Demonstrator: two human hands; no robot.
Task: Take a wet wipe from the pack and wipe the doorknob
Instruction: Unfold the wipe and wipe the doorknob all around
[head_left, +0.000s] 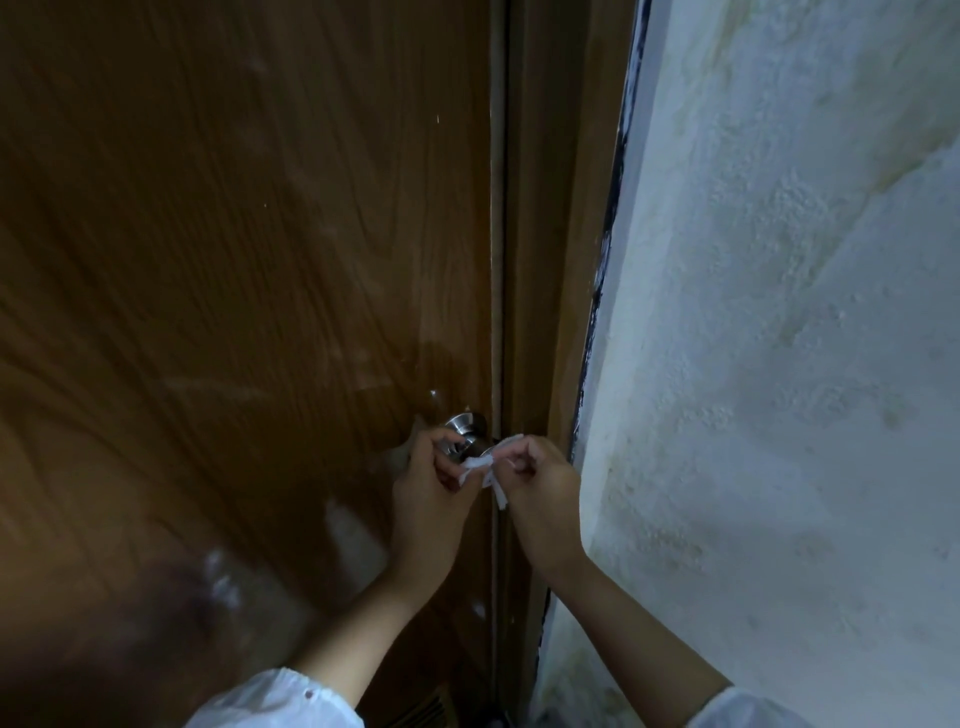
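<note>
Both hands pinching the wet wipe (480, 467): left hand (428, 486) on one end, right hand (540, 475) on the other. The doorknob (466, 434) sits just above my left fingers. Best bet is probably looping it snug around the knob and pulling back and forth.

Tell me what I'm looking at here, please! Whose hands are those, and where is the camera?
The camera sits on a person's head and looks down, so you see what that person sees. No robot is here, just two bare hands. In front is a brown wooden door, with a rough white wall on the right. The shiny round thing is a metal doorknob. The left hand reaches up to the knob. The right hand is beside it. Between them they hold a white wet wipe, pinched at both ends, right by the knob, ready for wiping. The pack of wipes is not in the picture.
</note>
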